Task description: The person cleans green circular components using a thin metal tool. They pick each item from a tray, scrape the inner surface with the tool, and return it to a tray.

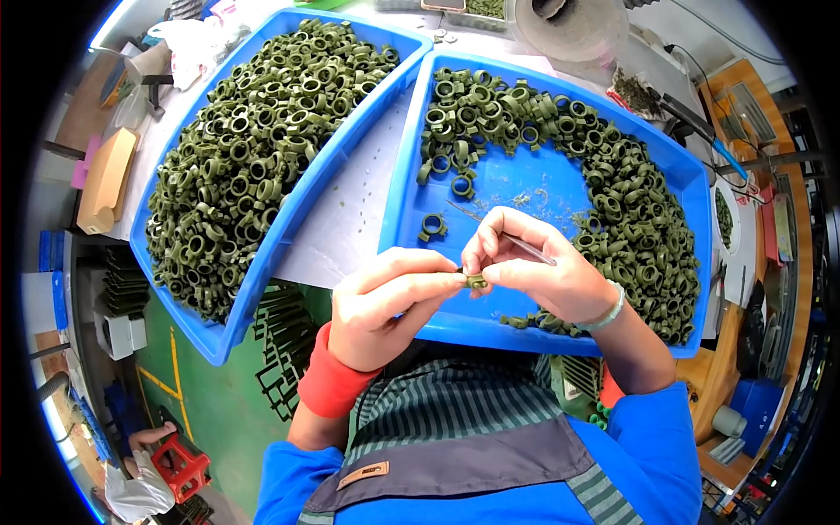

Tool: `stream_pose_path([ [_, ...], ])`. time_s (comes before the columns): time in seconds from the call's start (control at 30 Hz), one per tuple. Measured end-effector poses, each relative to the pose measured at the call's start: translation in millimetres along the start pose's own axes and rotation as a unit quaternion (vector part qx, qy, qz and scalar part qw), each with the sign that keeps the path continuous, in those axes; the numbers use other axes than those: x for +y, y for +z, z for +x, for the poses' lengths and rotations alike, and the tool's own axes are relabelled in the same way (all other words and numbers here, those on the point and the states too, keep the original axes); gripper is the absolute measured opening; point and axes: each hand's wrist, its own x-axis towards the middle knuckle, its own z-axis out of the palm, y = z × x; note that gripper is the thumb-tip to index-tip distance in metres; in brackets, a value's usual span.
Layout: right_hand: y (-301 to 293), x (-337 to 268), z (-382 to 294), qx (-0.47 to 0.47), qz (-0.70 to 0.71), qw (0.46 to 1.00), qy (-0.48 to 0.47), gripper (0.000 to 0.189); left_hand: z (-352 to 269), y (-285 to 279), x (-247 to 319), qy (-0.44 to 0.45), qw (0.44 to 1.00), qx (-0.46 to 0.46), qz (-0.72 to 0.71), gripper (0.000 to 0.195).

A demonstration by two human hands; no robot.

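My left hand (394, 295), below a red wristband (341, 373), pinches a small olive-green plastic ring part (475, 281) with its fingertips. On the other side of that part, the thumb and fingertips of my right hand (535, 262) meet it. A slim pointed metal tool (530, 249), perhaps tweezers, lies through my right hand, its tip out past the fingers to the upper left. Both hands are over the near side of a blue plastic tray (403, 174). One loose ring part (433, 226) lies in the tray left of the tool tip; my fingers partly hide the held part.
A second blue tray (279, 262) at left is heaped with similar ring parts (262, 144). More parts (640, 216) line the right tray's far and right sides, with green scraps (525, 197) on its floor. A seated person (141, 485) is at lower left by a red stool (180, 467).
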Motion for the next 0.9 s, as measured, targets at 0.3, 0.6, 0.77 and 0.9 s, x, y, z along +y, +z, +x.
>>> stream_pose_path([
  [0.3, 8, 2, -2, 0.002, 0.004, 0.999, -0.054, 0.02, -7, 6, -3, -0.152, 0.973, 0.077, -0.153, 0.025],
  [0.6, 3, 1, -3, 0.003, -0.06, 0.997, -0.057, 0.016, -8, 6, 2, -0.286, 0.9, 0.059, -0.325, 0.018],
  [0.77, 13, 5, 1, 0.081, -0.133, 0.981, -0.113, 0.02, -4, 11, 8, -0.336, 0.874, 0.093, -0.34, 0.013],
  [0.9, 10, 5, 1, 0.081, -0.108, 0.987, -0.09, 0.023, -5, 10, 7, -0.4, 0.819, 0.109, -0.397, 0.017],
])
